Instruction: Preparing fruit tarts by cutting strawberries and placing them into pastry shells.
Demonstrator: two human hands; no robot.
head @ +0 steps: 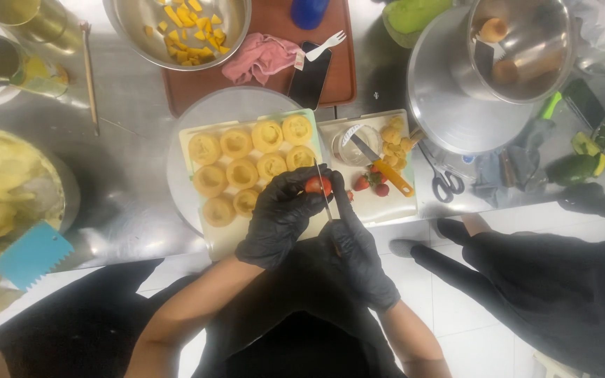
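We hold a small red strawberry (318, 185) in the fingertips of our left hand (281, 217), which is in a black glove, just above the near edge of the white board (208, 238) that carries the yellow pastry shells (246, 164). Our right hand (355, 255), also gloved, is clenched on the handle of a thin knife (325, 192), and the blade stands against the berry. We judge the strawberry to be light, soft and a little slippery, so it bruises easily. A gentle pinch on its two sides, away from the blade line, seems the best hold. More strawberries (372, 183) lie on the cutting board (393, 210) just beside it.
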